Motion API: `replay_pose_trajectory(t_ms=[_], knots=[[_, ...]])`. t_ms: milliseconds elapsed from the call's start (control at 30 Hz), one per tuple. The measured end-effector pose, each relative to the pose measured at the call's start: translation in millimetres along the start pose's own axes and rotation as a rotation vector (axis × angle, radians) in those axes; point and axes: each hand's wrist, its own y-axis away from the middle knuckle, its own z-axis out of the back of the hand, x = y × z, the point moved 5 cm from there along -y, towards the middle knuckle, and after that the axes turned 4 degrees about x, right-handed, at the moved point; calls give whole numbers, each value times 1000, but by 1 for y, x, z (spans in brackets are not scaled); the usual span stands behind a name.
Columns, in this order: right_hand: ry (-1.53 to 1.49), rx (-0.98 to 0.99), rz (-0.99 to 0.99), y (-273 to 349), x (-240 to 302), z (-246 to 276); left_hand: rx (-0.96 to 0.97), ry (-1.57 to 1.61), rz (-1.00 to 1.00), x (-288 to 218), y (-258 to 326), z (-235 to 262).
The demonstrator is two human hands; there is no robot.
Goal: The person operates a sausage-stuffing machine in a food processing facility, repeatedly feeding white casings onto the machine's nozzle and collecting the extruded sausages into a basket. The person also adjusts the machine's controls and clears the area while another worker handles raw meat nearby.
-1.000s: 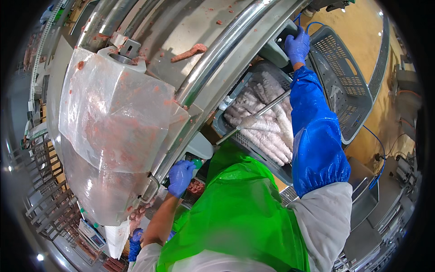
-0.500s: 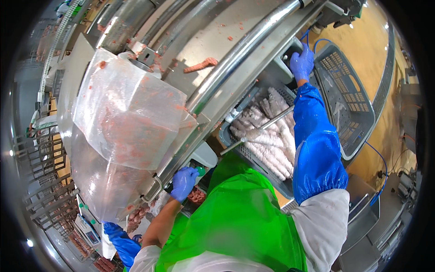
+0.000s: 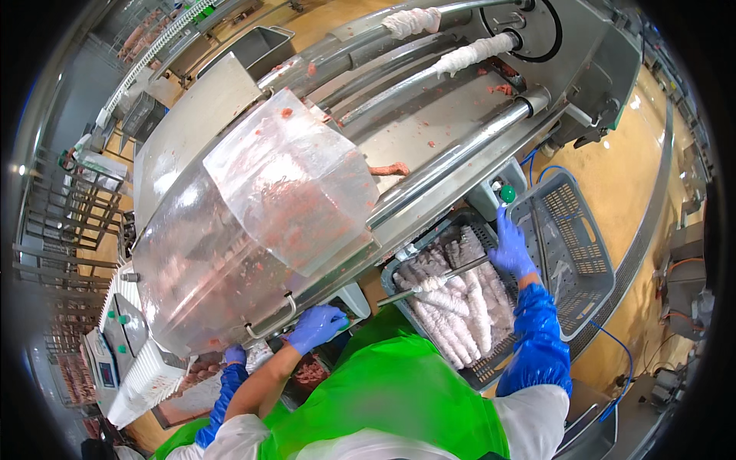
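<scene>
My left hand (image 3: 317, 325), in a purple glove, lies with outstretched fingers over a white control box (image 3: 352, 301) beside the machine's lower edge. Any button under it is hidden. My right hand (image 3: 512, 247), gloved alike, is open, its index finger pointing up toward a green button (image 3: 507, 194) on a second white box (image 3: 488, 201). It is just short of the button. A thin metal rod (image 3: 460, 271) reaches toward this hand, over white gathered sausage casings (image 3: 452, 322) heaped in a grey basket (image 3: 491, 374). I cannot tell whether the hand touches the rod.
Above is a steel sausage-filling machine with a clear cover (image 3: 180, 261), a plastic sheet (image 3: 295, 184) and long tubes (image 3: 468, 157), some carrying casings (image 3: 479, 52). A second grey basket (image 3: 590, 264) stands at right. A co-worker's gloved hand (image 3: 234, 355) is at lower left.
My right hand has come down off the second box, uncovering its green button. My left hand now covers the near box's green button, which showed before. The view has shifted, revealing more of the machine.
</scene>
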Motion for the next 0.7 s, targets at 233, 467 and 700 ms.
replay_pose_trajectory(t_ms=[233, 467, 700], knots=[[277, 69, -117, 73, -49, -63, 161, -108, -360, -102, 9, 54], [384, -525, 121, 80, 10, 111, -468, -300, -785, -200, 51, 129], [122, -936, 377, 44, 127, 228, -587, -600, -502, -228, 79, 156]])
